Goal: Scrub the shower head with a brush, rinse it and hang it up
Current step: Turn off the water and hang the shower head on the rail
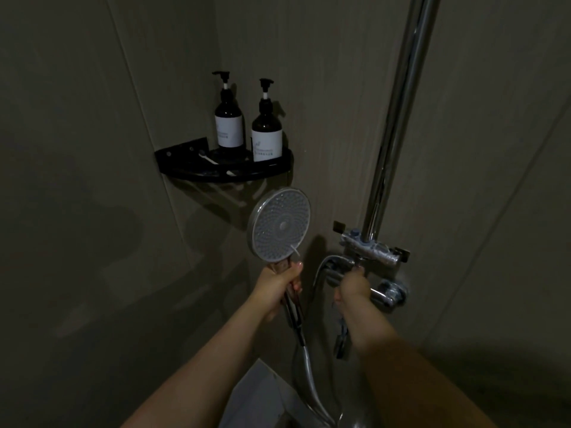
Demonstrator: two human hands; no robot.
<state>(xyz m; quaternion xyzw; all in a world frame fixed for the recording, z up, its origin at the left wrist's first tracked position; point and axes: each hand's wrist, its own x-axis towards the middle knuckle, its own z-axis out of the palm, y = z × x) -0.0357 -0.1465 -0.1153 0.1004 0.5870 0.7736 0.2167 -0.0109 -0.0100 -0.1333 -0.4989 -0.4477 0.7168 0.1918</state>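
The round shower head point(279, 223) is held upright with its nozzle face towards me, in front of the dim wall. My left hand point(278, 287) is wrapped around its chrome handle just below the disc. Its hose point(304, 362) runs down from the handle and loops out of view at the bottom. My right hand point(353, 287) is closed on the lever of the chrome mixer tap point(387, 293). A white brush point(208, 158) lies on the black corner shelf point(278, 168), apart from both hands.
Two dark pump bottles point(229, 125) point(266, 135) stand on the corner shelf. A chrome riser pipe point(398, 118) climbs from a bracket point(369, 245) above the tap. A pale surface point(259, 400) shows at the bottom edge. The room is dim.
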